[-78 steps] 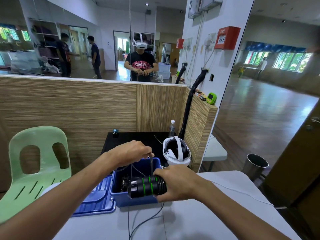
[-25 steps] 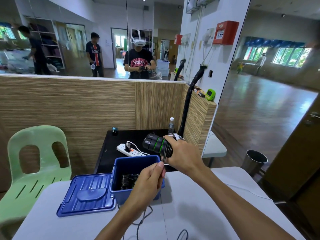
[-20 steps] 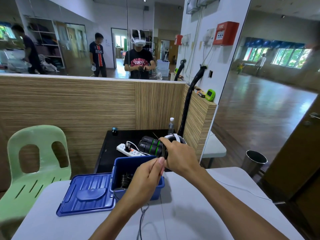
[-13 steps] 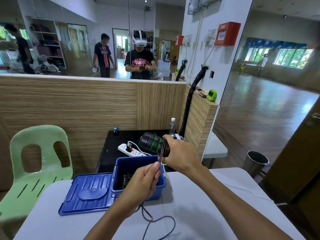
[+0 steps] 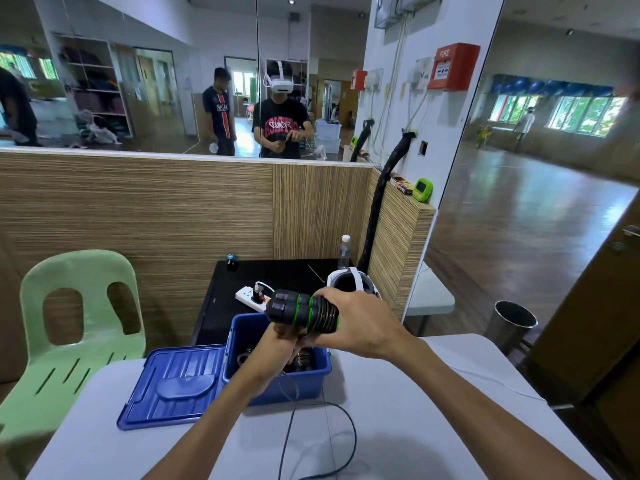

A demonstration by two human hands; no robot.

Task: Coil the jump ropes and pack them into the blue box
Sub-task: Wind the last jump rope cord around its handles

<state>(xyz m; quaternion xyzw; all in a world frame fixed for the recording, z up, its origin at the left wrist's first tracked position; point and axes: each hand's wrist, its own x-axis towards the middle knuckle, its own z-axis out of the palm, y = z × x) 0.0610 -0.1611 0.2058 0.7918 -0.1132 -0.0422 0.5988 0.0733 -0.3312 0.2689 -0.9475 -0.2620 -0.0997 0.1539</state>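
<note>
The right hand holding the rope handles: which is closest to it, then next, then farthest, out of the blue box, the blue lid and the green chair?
Measured from the right hand in the head view:
1. Blue box: just below and left of the hand, on the table.
2. Blue lid: flat on the table, left of the box.
3. Green chair: far left, beyond the table's edge.

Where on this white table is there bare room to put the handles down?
Bare: the table right of the blue box, up to the right forearm. Crowded: the lid fills the left, and loose rope loops in front.
</note>
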